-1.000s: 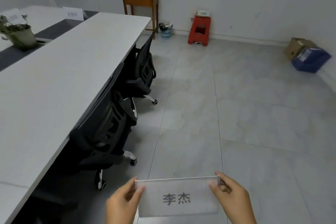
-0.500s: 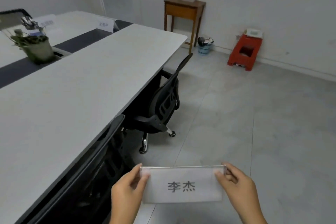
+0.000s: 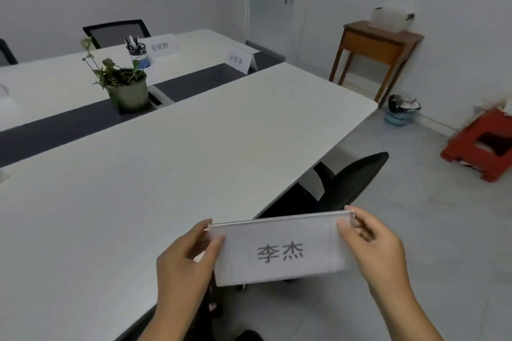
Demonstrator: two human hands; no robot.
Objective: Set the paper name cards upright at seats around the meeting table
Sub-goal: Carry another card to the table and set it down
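Note:
I hold a white paper name card (image 3: 279, 253) with dark printed characters by its two short ends, just off the near edge of the white meeting table (image 3: 171, 174). My left hand (image 3: 184, 260) pinches its left end and my right hand (image 3: 374, 248) pinches its right end. Two other name cards stand upright far across the table: one (image 3: 240, 59) at the far end by the dark centre strip, another (image 3: 161, 46) behind a pen cup (image 3: 137, 52).
A potted plant (image 3: 126, 86) sits on the dark strip (image 3: 83, 116). A black office chair (image 3: 352, 185) is tucked under the table edge beside the card. Farther right stand a wooden side table (image 3: 379, 47), a small bin (image 3: 400, 111) and a red stool (image 3: 482, 144).
The view has swung left and closer to the table, so the table now fills the left. Both hands keep the same hold on the card, which sits higher and nearer the table edge.

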